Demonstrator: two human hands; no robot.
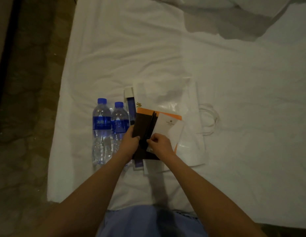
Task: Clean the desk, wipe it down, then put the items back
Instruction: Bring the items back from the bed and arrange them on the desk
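Observation:
A pile of desk items lies on a white bed sheet point(166, 57). My left hand point(130, 141) grips the left cover of a dark brown folder point(142, 124), held partly open above the pile. My right hand point(159, 143) pinches the lower edge of a white card point(167, 126) at the folder's right side. Under them lie an orange sheet point(176, 117) and a white paper bag point(191, 134) with cord handles. Two water bottles point(101, 127) with blue labels and caps lie side by side left of the folder. A narrow white and purple box point(130, 103) lies between the bottles and the bag.
The bed's left edge borders a patterned brown carpet point(29, 100). A rumpled white duvet point(242, 12) lies at the top right. My blue clothing point(148, 223) shows at the bottom, against the bed's near edge.

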